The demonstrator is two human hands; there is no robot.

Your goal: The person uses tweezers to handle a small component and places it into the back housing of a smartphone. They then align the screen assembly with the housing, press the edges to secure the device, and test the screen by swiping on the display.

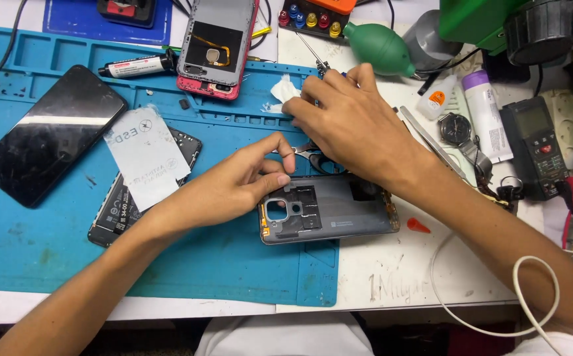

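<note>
A grey phone housing [339,214] with its inside facing up lies at the right edge of the blue work mat [49,244]. My left hand [233,188] rests on its upper left corner, thumb pressed on the rim and forefinger stretched toward the tips of metal tweezers [305,151]. My right hand [349,125] hovers just above the housing and holds those tweezers, which stick out from under the palm toward my left fingers. A crumpled white tissue [282,92] lies by my right fingertips.
On the mat lie a black phone screen [49,132], a white antistatic sheet [144,155] over a dark phone body [118,211], and an opened red phone [217,46]. A green air blower [378,47], multimeter [537,145], bottles [487,115], spare tweezers [431,142] and white cable [497,296] crowd the right.
</note>
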